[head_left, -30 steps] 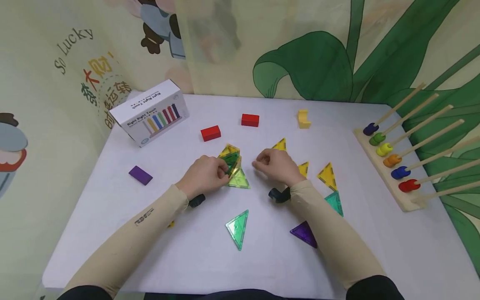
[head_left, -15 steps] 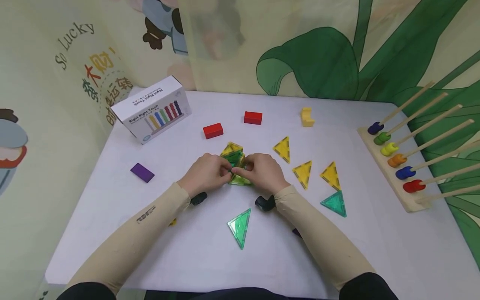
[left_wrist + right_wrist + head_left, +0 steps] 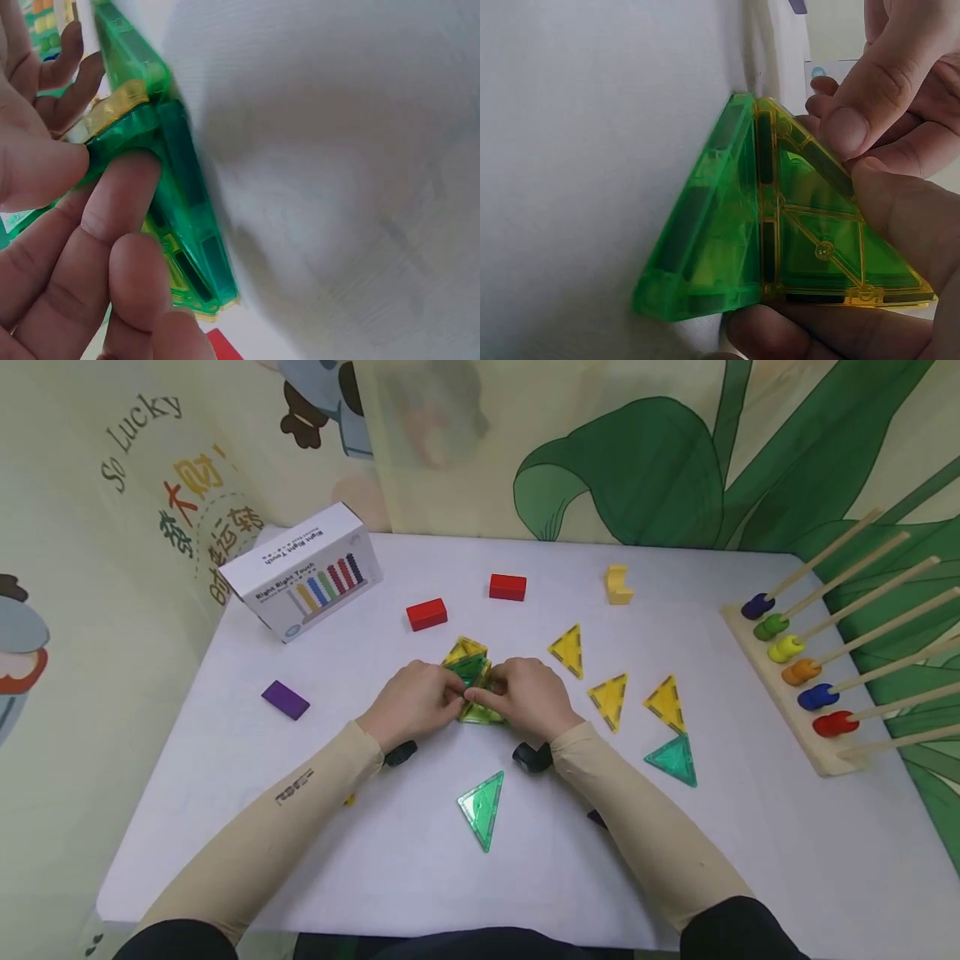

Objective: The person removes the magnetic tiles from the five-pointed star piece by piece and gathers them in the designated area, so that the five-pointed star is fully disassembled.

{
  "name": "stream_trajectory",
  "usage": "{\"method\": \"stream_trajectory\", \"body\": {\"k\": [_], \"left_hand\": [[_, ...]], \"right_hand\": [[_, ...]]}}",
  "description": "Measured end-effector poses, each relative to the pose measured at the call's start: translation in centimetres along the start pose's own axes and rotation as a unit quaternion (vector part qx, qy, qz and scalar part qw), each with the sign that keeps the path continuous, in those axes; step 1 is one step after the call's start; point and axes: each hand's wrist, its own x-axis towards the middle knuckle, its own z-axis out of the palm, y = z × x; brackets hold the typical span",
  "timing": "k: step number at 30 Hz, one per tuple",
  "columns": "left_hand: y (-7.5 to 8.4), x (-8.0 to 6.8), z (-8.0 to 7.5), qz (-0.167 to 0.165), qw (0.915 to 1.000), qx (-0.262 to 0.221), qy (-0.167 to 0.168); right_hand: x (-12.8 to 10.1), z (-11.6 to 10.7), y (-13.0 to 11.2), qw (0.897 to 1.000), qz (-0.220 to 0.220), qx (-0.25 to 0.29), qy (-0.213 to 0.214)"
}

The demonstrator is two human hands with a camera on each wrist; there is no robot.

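Near the table's middle, both hands meet over a small cluster of translucent triangular magnetic tiles. A green tile (image 3: pixel 468 669) leans up there, with a yellow tile (image 3: pixel 464 649) behind it. My left hand (image 3: pixel 417 706) pinches the cluster's near corner between thumb and fingers. From the other side, my right hand (image 3: pixel 536 700) grips a tilted yellow tile (image 3: pixel 817 251), its thumb on the sloping edge and fingers below. In the right wrist view a green tile (image 3: pixel 705 217) stands edge to edge with that yellow one. The fingers hide part of the cluster.
Loose yellow tiles (image 3: pixel 609 701) and a teal tile (image 3: pixel 675 762) lie to the right, a green tile (image 3: pixel 482 811) in front. Red blocks (image 3: pixel 427 615), a yellow block (image 3: pixel 618 586), a purple block (image 3: pixel 285 700), a white box (image 3: pixel 303 572) and a wooden peg board (image 3: pixel 795 693) stand around.
My right hand has come left from beside the loose yellow tiles to the cluster and grips it. My left hand keeps its pinch there. The head view has shifted slightly.
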Motion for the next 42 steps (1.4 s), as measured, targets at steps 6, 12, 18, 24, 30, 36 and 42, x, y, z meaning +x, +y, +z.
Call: {"method": "stream_trajectory", "body": {"k": [6,12,18,24,30,36,42], "left_hand": [[0.4,0.3,0.1,0.004,0.9999,0.003,0.012],[0.5,0.3,0.2,-0.006,0.9994,0.027,0.023],[0.5,0.2,0.0,-0.005,0.9985,0.043,0.032],[0.6,0.4,0.1,-0.004,0.9979,0.058,0.028],[0.5,0.5,0.3,-0.011,0.9972,0.059,0.044],[1.2,-0.6,0.1,0.012,0.9926,0.054,0.108],[2.6,-1.0,0.1,0.055,0.9956,0.02,0.073]], "right_hand": [[-0.1,-0.4,-0.3,1.0,0.0,-0.021,-0.004],[-0.2,-0.9,-0.4,0.999,0.003,-0.022,-0.025],[-0.7,-1.3,0.2,0.999,0.012,-0.015,-0.042],[-1.6,-1.4,0.7,0.998,0.013,-0.022,-0.052],[-2.2,-1.1,0.9,0.998,0.042,-0.009,-0.046],[-2.8,-0.8,0.6,0.999,0.029,0.0,-0.018],[-3.2,-0.7,0.2,1.0,0.008,0.004,0.005]]}}
